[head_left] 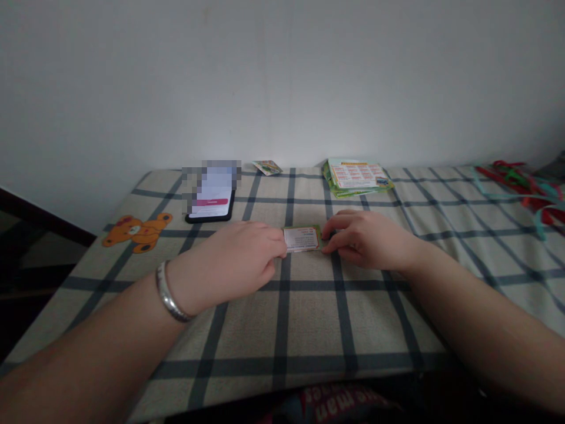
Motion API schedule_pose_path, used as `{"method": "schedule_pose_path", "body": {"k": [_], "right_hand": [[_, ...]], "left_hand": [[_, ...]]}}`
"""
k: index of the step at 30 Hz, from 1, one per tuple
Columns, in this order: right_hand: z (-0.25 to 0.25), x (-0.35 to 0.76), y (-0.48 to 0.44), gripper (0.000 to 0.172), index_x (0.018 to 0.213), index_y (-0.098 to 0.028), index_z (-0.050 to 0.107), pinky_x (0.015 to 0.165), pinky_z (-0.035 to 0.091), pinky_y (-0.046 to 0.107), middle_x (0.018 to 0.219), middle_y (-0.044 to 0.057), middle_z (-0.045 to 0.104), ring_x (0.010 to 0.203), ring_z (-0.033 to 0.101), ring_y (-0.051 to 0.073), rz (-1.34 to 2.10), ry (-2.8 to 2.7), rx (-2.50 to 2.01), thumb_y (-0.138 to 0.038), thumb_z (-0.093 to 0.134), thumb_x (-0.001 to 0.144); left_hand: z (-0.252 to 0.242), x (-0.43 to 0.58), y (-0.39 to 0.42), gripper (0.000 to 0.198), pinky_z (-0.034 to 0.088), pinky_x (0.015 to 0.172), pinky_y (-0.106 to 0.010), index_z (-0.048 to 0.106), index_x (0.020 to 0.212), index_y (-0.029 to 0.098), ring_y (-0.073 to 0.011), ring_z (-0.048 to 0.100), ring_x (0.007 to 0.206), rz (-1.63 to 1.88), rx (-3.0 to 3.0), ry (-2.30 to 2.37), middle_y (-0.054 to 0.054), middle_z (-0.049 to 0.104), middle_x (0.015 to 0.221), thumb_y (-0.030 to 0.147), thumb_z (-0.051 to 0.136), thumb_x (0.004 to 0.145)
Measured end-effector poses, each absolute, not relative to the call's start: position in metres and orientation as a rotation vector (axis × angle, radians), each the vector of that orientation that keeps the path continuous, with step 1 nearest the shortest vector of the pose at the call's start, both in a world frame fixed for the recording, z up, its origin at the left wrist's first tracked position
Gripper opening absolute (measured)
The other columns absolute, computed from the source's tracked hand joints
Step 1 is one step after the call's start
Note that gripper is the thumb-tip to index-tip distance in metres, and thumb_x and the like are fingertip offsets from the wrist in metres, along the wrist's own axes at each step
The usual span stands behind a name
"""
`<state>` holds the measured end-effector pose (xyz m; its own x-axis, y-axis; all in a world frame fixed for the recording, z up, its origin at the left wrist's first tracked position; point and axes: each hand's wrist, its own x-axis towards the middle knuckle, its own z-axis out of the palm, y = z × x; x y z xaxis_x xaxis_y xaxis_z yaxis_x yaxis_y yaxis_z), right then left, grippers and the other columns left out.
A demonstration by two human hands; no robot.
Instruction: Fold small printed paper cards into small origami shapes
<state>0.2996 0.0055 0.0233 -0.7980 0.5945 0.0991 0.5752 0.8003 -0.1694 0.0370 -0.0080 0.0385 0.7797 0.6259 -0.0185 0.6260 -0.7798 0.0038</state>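
A small printed card (302,239) with a green border and lines of text lies between my two hands, low over the checked cloth or flat on it; I cannot tell which. My left hand (251,256), with a silver bangle at the wrist, has its fingers closed at the card's left edge. At the right edge, my right hand (359,238) pinches the card between thumb and fingers. Beyond the right hand is a stack of similar green-edged cards (357,176). One more card (267,168) rests near the wall.
A phone (212,191) with a lit screen lies at the back left. Left of it is an orange teddy bear cutout (138,234). Red and green ribbons (525,188) lie tangled at the right. The checked tablecloth (309,327) meets a pale wall (282,82).
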Motion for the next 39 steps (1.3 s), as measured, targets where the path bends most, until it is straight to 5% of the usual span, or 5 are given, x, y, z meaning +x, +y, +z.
{"method": "schedule_pose_path", "body": {"k": [16,23,27,32,39], "right_hand": [[0.009,0.286,0.008,0.013,0.091,-0.018,0.062,0.075,0.046,0.029,0.094,0.006,0.064,0.086,0.059,0.018,0.172,-2.499,-1.135,-0.018,0.051,0.083],[-0.005,0.282,0.012,0.027,0.103,-0.018,0.057,0.081,0.048,0.036,0.098,0.008,0.065,0.091,0.060,0.023,0.103,-2.446,-1.165,-0.036,0.061,0.084],[-0.008,0.283,0.013,0.045,0.121,-0.015,0.054,0.089,0.048,0.039,0.111,0.011,0.065,0.101,0.060,0.024,0.078,-2.439,-1.106,-0.034,0.064,0.081],[-0.007,0.282,0.014,0.055,0.132,-0.015,0.049,0.092,0.048,0.040,0.118,0.012,0.063,0.106,0.059,0.025,0.078,-2.439,-1.117,-0.034,0.064,0.083],[-0.002,0.282,0.014,0.027,0.112,-0.019,0.064,0.080,0.048,0.034,0.096,0.006,0.069,0.089,0.061,0.020,0.077,-2.386,-1.120,-0.023,0.060,0.085]], "left_hand": [[0.027,0.040,0.006,0.021,0.045,0.072,-0.033,0.064,0.078,0.018,-0.0186,0.058,0.080,0.153,2.939,0.983,-0.004,0.063,0.082,0.024,0.048,0.090],[0.008,0.043,0.011,0.012,0.047,0.075,-0.033,0.058,0.086,0.017,-0.0193,0.057,0.083,0.453,2.850,1.154,-0.004,0.061,0.088,0.028,0.054,0.088],[0.002,0.044,0.012,0.042,0.045,0.093,-0.041,0.055,0.111,0.016,-0.0262,0.054,0.106,0.571,2.815,1.334,-0.010,0.058,0.112,0.039,0.068,0.079],[0.000,0.045,0.014,0.035,0.045,0.094,-0.042,0.058,0.102,0.017,-0.0264,0.055,0.106,0.527,2.764,1.292,-0.007,0.061,0.107,0.038,0.071,0.077],[0.002,0.046,0.013,0.017,0.049,0.086,-0.037,0.056,0.099,0.019,-0.0207,0.058,0.097,0.643,2.725,1.175,-0.004,0.062,0.102,0.021,0.062,0.084]]}}
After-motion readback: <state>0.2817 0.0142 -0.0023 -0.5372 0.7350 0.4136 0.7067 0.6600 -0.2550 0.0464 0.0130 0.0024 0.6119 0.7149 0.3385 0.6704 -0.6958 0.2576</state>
